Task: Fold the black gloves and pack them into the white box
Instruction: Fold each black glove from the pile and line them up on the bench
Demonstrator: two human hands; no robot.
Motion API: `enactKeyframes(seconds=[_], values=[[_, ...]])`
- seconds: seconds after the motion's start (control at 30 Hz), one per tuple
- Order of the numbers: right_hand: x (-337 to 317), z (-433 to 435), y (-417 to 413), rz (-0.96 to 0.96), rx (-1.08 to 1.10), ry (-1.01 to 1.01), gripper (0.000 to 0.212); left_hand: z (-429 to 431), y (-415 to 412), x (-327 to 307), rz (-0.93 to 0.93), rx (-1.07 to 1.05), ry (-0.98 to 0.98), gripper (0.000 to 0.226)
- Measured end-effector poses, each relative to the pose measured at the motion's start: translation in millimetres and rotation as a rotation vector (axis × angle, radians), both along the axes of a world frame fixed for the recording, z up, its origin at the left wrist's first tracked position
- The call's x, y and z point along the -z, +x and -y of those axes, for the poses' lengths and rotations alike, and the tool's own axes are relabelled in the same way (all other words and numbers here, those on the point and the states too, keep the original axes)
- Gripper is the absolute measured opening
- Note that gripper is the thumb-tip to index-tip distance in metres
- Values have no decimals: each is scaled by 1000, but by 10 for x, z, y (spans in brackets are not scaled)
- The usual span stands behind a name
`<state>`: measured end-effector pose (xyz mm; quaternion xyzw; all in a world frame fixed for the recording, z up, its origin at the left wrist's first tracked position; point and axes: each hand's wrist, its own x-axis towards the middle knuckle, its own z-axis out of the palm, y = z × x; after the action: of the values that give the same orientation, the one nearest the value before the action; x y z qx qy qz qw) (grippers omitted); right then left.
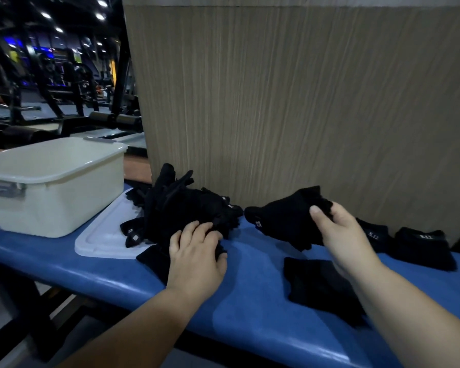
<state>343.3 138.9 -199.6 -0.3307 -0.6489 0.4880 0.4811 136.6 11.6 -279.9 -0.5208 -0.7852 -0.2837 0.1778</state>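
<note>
1 white box (51, 187), smooth plastic, rectangular with rounded corners, is sitting open at the left end of the blue padded worktop (250, 301); 1 flat white lid (104, 235) is lying just beside it; 1 heap of black gloves (186, 208), soft matte fabric, count impossible to tell, is lying half on the lid against 1 wood-grain panel (303, 102); left hand (197, 251) is gripping the heap's near edge, fingers curled into the fabric; right hand (340, 235) is pinching 1 held glove (284, 219), thumb on top, lifting it off the worktop; 1 flat glove (319, 285) is lying under the right forearm; 2 folded gloves (422, 248), squarish with small white logos, are lying side by side at the right.
</note>
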Motion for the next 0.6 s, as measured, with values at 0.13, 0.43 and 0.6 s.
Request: enactKeyframes(seconds=[0.13,0.43,0.6], values=[[25,6,401,-136,-52,-141,15,-46,396,-58,30,423,44,30],[59,-104,1063,-126,86,-196,17,-451,929,-147,82,745,-412,35],[162,-129,1262,-74,92,-210,22,-712,904,-132,84,539,-451,36]])
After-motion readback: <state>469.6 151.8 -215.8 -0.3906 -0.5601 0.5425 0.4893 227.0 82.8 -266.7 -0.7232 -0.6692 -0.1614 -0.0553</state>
